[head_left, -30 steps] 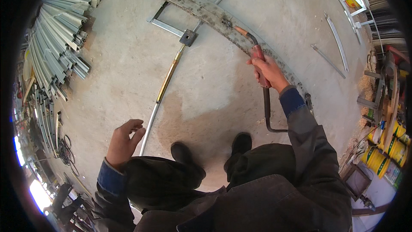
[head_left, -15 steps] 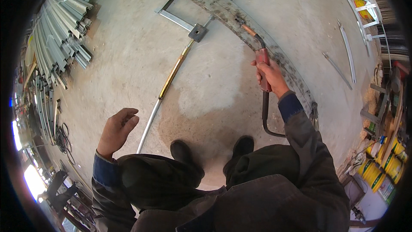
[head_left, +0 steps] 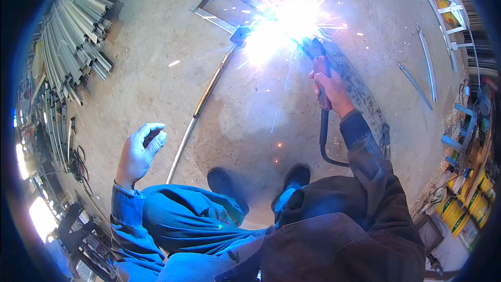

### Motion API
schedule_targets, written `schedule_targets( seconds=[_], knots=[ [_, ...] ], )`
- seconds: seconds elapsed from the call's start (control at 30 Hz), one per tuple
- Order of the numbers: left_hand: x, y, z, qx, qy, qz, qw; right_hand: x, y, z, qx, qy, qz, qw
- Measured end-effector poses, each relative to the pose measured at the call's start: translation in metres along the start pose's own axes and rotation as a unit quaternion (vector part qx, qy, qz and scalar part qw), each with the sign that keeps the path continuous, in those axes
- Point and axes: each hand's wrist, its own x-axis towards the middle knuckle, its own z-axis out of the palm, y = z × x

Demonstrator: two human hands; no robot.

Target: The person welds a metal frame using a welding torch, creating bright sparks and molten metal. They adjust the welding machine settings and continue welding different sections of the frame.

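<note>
My right hand (head_left: 335, 93) is wrapped round the red handle of a welding torch (head_left: 322, 68). A blinding white-blue arc (head_left: 292, 18) burns at its far end and throws sparks outward, so the torch tip and the spot it meets are hidden in glare. Under it runs a long, dark-spotted grey metal plank (head_left: 360, 86) lying on the floor. Over my left knee, my left hand (head_left: 138, 156) hangs with curved fingers, thumb apart, holding nothing. Between my hands lies a long rod (head_left: 195, 109), brass-coloured in part, reaching to a small dark square block (head_left: 240, 35) at the glare's edge.
A bent metal frame (head_left: 213, 18) sits beside the block. Bundled metal profiles (head_left: 73, 36) fill the far left, with a coiled black cable (head_left: 78, 169) nearer. Loose metal bars (head_left: 425, 62) lie at right, above yellow spools (head_left: 454, 214). The torch's cable (head_left: 324, 136) curves toward my right sleeve.
The arc has lit at the torch's end, scattering sparks and hiding the tip and part of the plank. Blue light now falls on my left arm and trousers. Both hands have barely moved.
</note>
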Motion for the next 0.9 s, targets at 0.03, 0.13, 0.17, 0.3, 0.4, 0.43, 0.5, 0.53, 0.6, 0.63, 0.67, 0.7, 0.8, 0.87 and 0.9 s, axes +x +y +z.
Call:
schedule_targets(
  seconds=[0.03,0.13,0.17,0.3,0.4,0.43,0.5,0.53,0.6,0.63,0.67,0.7,0.8,0.87,0.9],
  knots=[
    [-0.001,0.003,0.000,0.023,-0.003,0.020,1.000,-0.003,-0.004,0.003,-0.010,0.011,0.003,1.000],
    [0.000,-0.004,0.004,-0.010,0.007,0.016,1.000,0.001,0.005,-0.005,0.013,-0.013,-0.008,1.000],
    [0.000,-0.002,0.004,-0.013,0.000,0.014,1.000,0.004,0.008,-0.008,0.006,-0.008,-0.006,1.000],
    [-0.005,0.001,0.002,0.013,0.012,0.012,1.000,0.003,0.004,0.000,-0.041,0.012,-0.029,0.999],
    [-0.008,-0.001,0.003,-0.004,0.017,0.014,1.000,-0.002,-0.006,0.006,-0.025,0.005,-0.003,1.000],
    [-0.007,-0.002,0.005,-0.011,0.016,0.017,1.000,-0.005,-0.008,0.005,-0.036,0.012,-0.005,0.999],
    [-0.007,-0.002,0.004,-0.012,0.008,0.022,1.000,0.002,0.002,-0.003,0.002,-0.011,-0.014,1.000],
    [-0.008,-0.003,0.003,-0.012,0.013,0.027,0.999,0.001,0.004,-0.002,-0.017,0.001,-0.024,1.000],
    [-0.013,0.001,0.002,0.004,0.012,0.021,1.000,0.001,0.007,0.001,-0.015,0.035,0.006,0.999],
    [-0.013,0.003,0.002,0.000,0.012,0.019,1.000,0.000,0.006,0.003,-0.016,0.035,0.009,0.999],
    [-0.014,0.004,0.003,-0.004,0.012,0.017,1.000,-0.001,0.004,0.004,-0.017,0.035,0.012,0.999],
    [-0.014,0.005,0.004,-0.008,0.009,0.016,1.000,-0.005,-0.001,0.003,-0.017,0.037,0.016,0.999],
    [-0.016,0.003,0.006,-0.011,0.020,0.026,0.999,0.001,0.007,-0.003,-0.054,0.031,-0.012,0.998],
    [-0.019,0.000,0.002,-0.008,0.013,0.015,1.000,0.003,0.008,0.001,-0.030,0.018,0.000,0.999],
    [-0.020,-0.001,0.002,-0.015,0.017,0.016,1.000,0.011,0.018,-0.004,-0.013,0.009,-0.001,1.000]
  ],
)
